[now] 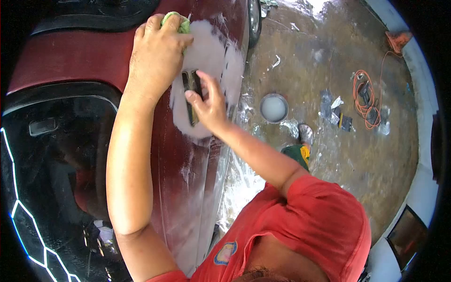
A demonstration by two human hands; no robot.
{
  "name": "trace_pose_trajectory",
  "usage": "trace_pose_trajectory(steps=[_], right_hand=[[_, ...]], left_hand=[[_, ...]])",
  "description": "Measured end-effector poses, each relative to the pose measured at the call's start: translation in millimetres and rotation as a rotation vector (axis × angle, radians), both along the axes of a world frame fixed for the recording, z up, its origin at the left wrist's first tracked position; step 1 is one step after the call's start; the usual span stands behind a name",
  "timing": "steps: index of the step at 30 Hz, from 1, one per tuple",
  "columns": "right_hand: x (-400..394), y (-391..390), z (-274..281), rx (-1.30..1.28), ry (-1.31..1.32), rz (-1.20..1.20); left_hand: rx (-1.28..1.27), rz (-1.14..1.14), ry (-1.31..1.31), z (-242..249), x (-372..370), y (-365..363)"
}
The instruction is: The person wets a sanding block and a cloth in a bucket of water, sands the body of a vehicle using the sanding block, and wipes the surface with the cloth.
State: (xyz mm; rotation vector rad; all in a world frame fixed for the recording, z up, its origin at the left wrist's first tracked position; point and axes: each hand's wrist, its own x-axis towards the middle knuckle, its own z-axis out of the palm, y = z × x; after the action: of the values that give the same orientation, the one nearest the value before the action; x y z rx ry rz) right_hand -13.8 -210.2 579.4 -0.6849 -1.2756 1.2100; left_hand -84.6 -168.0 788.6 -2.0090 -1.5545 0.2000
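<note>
My left hand (157, 54) is closed on a crumpled yellow-green cloth (177, 22), pressed against the dark red car body (174, 145) at the top. Just below and to the right, my right hand (209, 103) grips a dark, long sanding block (191, 96) between thumb and fingers. The block lies on a pale grey patch (204, 47) of the car panel, its face against the panel hidden. Whitish smears surround the patch.
On the wet floor (300, 61) stands a round bucket (274, 108) of cloudy liquid. Further right lie scraps of dark sheet (345, 123) and a coiled orange cable (359, 110). A car wheel (254, 21) shows at the top; a foot (306, 133) is beside the bucket.
</note>
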Motion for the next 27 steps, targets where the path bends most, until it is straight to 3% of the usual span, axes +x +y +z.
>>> trace_pose_trajectory(steps=[2,4,7,9,11,13,17,21,23,26,27], right_hand=[[-13,39,-30,0.054,-0.023,-0.122],[-11,90,-33,-0.372,0.081,-0.034],[-16,120,-25,-0.469,0.090,-0.133],[-30,71,-28,-0.382,0.099,-0.113],[-7,9,7,0.009,0.035,-0.102],[-2,17,-5,0.071,0.044,-0.044],[-29,114,-77,-0.326,0.043,-0.153],[-18,90,-36,-0.491,0.079,-0.077],[-9,23,-3,-0.208,0.092,-0.038],[1,23,-21,0.101,-0.026,-0.046],[-7,44,-39,0.036,-0.039,-0.108]], left_hand=[[0.020,-0.038,0.007,1,0,2],[0.073,-0.095,0.007,-4,0,1],[0.084,-0.086,0.008,-6,-1,2],[0.051,-0.067,-0.003,-3,1,0],[0.026,-0.057,-0.012,-2,1,1],[0.007,-0.065,-0.019,-1,2,0],[0.030,-0.061,0.001,-3,3,1],[0.016,-0.051,-0.014,-1,4,2],[0.003,-0.047,-0.028,-1,2,2],[-0.011,-0.047,-0.035,-1,1,1],[-0.003,-0.057,-0.032,0,0,2]])
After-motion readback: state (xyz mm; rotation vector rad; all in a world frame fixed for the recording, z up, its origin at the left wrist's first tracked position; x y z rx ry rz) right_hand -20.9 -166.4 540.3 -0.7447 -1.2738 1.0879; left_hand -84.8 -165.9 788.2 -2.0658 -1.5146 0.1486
